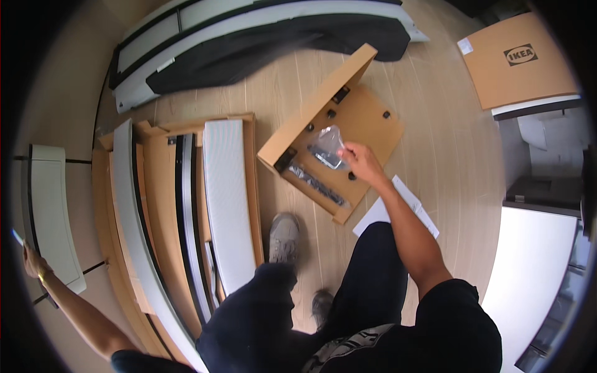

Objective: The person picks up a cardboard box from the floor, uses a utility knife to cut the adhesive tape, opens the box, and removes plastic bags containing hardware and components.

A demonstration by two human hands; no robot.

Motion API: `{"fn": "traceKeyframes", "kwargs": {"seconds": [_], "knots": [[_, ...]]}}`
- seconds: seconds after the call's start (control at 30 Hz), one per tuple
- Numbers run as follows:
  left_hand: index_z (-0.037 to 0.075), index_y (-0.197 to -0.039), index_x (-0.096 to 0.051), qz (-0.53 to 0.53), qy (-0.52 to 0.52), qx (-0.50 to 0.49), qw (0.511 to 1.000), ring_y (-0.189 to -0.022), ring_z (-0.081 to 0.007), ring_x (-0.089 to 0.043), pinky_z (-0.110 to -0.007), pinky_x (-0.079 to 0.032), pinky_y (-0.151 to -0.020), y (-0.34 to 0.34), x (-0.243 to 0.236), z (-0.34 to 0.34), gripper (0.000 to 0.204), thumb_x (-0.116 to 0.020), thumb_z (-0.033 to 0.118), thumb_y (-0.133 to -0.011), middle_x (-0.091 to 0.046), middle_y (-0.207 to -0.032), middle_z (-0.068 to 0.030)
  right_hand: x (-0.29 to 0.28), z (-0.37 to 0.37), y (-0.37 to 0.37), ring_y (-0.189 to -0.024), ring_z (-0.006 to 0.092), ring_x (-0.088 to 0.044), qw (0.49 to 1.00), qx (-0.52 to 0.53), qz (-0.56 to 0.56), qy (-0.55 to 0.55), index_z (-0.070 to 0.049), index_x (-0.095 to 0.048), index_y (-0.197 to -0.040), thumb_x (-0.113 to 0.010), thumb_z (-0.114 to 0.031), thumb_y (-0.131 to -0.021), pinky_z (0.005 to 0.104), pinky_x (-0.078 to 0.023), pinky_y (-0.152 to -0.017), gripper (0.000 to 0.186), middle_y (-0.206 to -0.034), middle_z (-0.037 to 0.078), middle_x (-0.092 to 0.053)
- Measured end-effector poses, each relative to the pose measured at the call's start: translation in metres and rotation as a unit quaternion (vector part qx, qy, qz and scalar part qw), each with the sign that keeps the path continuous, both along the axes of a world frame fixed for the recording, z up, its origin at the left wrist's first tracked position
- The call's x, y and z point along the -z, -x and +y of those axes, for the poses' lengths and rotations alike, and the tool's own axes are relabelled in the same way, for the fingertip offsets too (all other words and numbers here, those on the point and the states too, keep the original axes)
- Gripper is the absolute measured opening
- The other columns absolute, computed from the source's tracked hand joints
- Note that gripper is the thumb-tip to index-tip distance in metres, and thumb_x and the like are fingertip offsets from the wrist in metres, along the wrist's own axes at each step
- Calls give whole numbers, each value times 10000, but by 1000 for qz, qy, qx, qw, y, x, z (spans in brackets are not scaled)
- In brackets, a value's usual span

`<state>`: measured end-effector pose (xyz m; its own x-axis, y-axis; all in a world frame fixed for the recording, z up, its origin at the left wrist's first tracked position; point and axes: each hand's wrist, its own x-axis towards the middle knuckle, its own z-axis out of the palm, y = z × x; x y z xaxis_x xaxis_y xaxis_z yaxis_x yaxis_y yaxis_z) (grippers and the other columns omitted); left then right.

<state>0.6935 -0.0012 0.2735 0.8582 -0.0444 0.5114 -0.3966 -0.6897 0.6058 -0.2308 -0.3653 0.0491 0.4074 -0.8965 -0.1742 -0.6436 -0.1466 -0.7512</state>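
My right hand pinches the edge of a clear plastic bag. Small dark parts show inside the bag, over a shallow cardboard piece with one raised side. Below the bag, a long clear packet of dark parts lies on that cardboard. My left hand is stretched out to the far left, its fingers closed. From them sticks a thin, bright sliver too small to name, near a pale curved panel.
An open carton at the left holds long white and black panels. White sheets lie by my right knee. Black-covered long parts lie across the back. A closed cardboard box and a white surface are at the right.
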Motion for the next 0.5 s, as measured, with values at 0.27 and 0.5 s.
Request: {"fn": "traceKeyframes", "kwargs": {"seconds": [0.27,0.5], "knots": [[90,-1134,-696,185,138,607,761,-1125,-260,-619,-413,-470,-1033,493,52,-143,192,-597,149,-980,-667,-1257,-150,-4,-14,-4,-757,405,-586,975,-192,109,-7,13,-609,-865,-628,-198,-920,444,-457,-705,218,-759,220,-598],[74,-1220,-670,195,-59,689,696,-964,-365,-529,-434,-495,-897,697,251,-264,354,-691,31,-870,-441,-1087,-204,14,-6,8,-874,382,-611,976,-204,77,30,-2,-671,-932,-638,-162,-904,433,-478,-763,166,-884,181,-643]]}}
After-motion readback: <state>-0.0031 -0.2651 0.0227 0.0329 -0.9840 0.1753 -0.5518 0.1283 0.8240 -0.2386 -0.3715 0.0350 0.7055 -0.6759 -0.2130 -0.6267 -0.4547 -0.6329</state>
